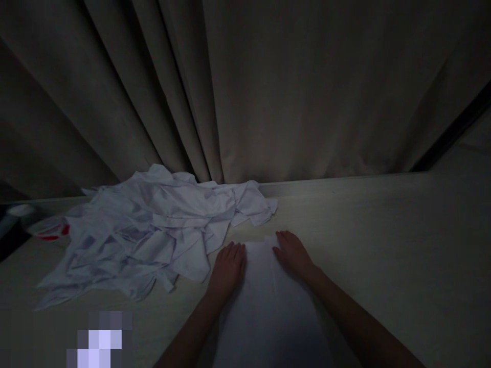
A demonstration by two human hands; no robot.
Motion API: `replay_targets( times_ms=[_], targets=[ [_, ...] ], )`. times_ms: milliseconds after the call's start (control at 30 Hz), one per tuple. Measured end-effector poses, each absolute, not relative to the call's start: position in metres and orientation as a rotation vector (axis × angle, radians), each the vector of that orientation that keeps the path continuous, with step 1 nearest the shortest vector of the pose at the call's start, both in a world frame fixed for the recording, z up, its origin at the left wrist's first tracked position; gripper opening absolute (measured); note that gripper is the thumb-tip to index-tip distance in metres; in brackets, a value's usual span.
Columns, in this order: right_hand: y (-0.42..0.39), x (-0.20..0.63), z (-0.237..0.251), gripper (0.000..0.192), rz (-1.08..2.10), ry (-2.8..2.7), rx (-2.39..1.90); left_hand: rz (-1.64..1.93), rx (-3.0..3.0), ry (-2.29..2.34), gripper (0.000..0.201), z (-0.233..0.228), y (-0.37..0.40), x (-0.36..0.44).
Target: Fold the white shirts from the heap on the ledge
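Observation:
A white piece of cloth [264,306] lies spread on the floor in front of me, its near end running out of the bottom of the view. On its far left corner rests my left hand [229,263], palm down, fingers stretched out. My right hand [293,250] lies at the far right corner, thumb apart from the fingers and touching the cloth's edge. A lengthwise fold or seam shows near the cloth's middle. Left of my hands is a loose heap of crumpled white cloths [153,225].
Long grey-brown curtains [299,92] hang behind, down to a low ledge [345,184]. A clear plastic item with red marks [53,232] lies by the heap at far left. Pale floor [402,266] extends to the right. A pixelated patch covers the lower left.

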State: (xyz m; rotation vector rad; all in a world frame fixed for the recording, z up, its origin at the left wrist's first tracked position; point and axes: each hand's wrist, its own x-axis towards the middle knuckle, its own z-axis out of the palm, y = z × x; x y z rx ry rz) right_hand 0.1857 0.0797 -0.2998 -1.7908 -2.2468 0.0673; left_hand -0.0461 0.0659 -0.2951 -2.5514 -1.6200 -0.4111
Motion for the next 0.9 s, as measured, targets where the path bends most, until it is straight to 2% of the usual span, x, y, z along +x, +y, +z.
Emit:
replay_targets(
  times_ms=[167, 333, 667, 800, 900],
  targets=[
    [0.111, 0.176, -0.298, 0.041, 0.084, -2.332, -1.816, -0.368, -2.735, -1.508, 0.033, -0.290, 0.102, -0.009],
    [0.118, 0.179, -0.304, 0.028, 0.195, -2.403, -1.786, -0.379, -2.785, -1.589, 0.023, -0.301, 0.112, 0.012],
    [0.126, 0.192, -0.289, 0.027, 0.513, -2.516, -1.552, -0.490, -2.965, -1.658, 0.020, -0.289, 0.126, 0.014],
    [0.121, 0.210, -0.287, 0.033, 0.430, -2.440, -1.711, -0.404, -3.073, -1.672, 0.034, -0.300, 0.134, 0.015],
    [0.116, 0.224, -0.287, 0.029, 0.392, -2.414, -1.781, -0.385, -3.109, -1.679, 0.040, -0.303, 0.139, 0.017]
  ],
)
